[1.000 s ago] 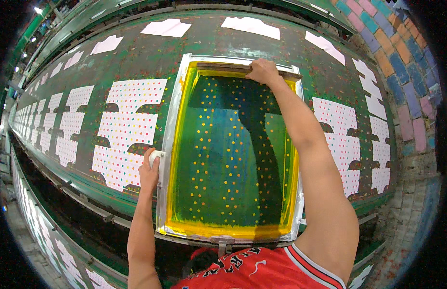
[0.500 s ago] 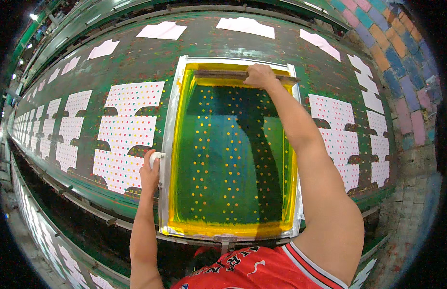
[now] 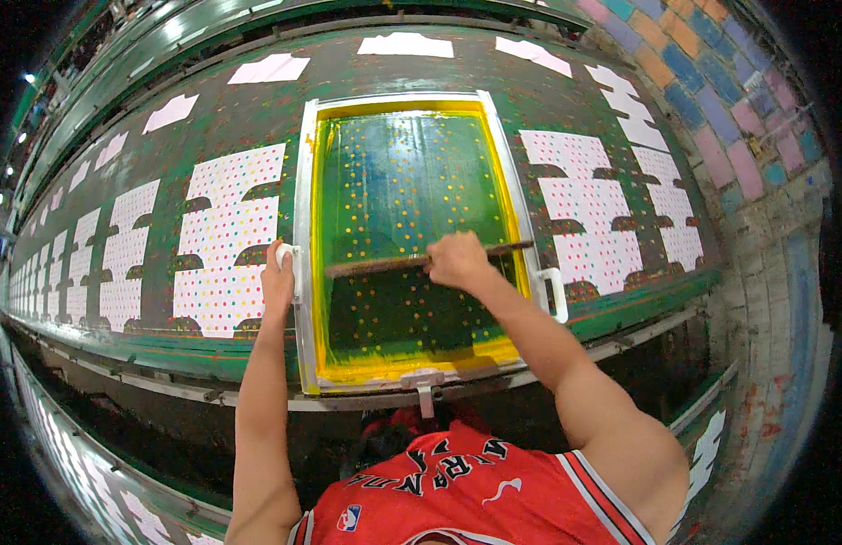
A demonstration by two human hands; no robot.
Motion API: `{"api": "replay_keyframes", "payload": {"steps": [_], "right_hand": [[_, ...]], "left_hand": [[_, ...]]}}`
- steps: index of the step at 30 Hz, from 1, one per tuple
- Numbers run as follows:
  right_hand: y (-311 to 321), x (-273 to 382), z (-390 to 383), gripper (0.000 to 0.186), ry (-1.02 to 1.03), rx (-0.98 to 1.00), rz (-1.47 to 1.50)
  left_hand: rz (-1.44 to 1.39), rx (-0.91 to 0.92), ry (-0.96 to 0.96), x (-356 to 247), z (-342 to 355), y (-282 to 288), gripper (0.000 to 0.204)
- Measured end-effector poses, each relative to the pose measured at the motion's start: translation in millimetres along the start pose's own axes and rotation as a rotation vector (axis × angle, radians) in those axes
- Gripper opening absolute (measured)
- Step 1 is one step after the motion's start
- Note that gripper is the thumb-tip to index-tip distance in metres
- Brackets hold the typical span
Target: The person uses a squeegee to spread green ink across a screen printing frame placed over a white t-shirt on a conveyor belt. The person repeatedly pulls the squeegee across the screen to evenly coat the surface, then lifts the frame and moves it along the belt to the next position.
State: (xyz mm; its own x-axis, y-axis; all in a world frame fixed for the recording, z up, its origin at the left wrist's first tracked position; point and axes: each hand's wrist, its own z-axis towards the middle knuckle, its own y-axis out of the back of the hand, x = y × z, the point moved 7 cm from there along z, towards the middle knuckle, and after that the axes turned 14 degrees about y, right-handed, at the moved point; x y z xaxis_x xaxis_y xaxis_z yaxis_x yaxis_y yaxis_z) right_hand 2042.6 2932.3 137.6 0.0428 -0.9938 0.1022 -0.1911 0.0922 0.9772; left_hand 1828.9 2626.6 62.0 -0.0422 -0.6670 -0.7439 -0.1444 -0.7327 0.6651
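The screen frame (image 3: 305, 200) sits against the bench's (image 3: 539, 104) near edge. The left hand (image 3: 277, 283) curls round its white left handle (image 3: 288, 252), probably steadying it. The right hand (image 3: 458, 261), closed on the squeegee (image 3: 371, 267) near mid-length, holds it crosswise, likely for even pressure. White cloths (image 3: 406, 44) line the far edge.

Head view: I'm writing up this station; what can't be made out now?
In the head view:
- What lies under the screen: mesh and frame cover it.
- Fingertips of the right hand gripping the dark bar: hidden by the hand itself.
- Separate dots on the farthest-left printed pieces: too small.
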Motion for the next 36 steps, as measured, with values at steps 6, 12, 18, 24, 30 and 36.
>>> {"api": "replay_keyframes", "payload": {"steps": [6, 12, 18, 24, 30, 36], "right_hand": [[-38.2, 98.4, -116.5, 0.02, 0.055, -0.158, 0.036], [-53.1, 143.5, -175.0, 0.039, 0.058, -0.293, 0.139], [-40.8, 102.9, -212.6, 0.057, 0.107, -0.418, -0.074], [-33.1, -78.1, -284.7, 0.056, -0.769, -0.782, 0.002], [-96.3, -143.5, -279.3, 0.063, -0.893, -0.537, 0.596], [-66.9, -188.2, -312.6, 0.066, -0.784, -0.631, 0.791]], "left_hand": [[0.004, 0.044, 0.03, 4.0, 1.2, -1.2, 0.044], [-0.017, 0.013, -0.049, -2.5, -2.9, 2.2, 0.044], [-0.017, 0.074, 0.061, 10.6, 7.4, -5.1, 0.057], [-0.096, 0.081, -0.031, 10.5, 10.3, -3.8, 0.061], [-0.152, 0.08, -0.045, -17.1, 13.7, 14.3, 0.061], [-0.267, 0.143, -0.02, -101.9, -17.7, 22.8, 0.06]]}}
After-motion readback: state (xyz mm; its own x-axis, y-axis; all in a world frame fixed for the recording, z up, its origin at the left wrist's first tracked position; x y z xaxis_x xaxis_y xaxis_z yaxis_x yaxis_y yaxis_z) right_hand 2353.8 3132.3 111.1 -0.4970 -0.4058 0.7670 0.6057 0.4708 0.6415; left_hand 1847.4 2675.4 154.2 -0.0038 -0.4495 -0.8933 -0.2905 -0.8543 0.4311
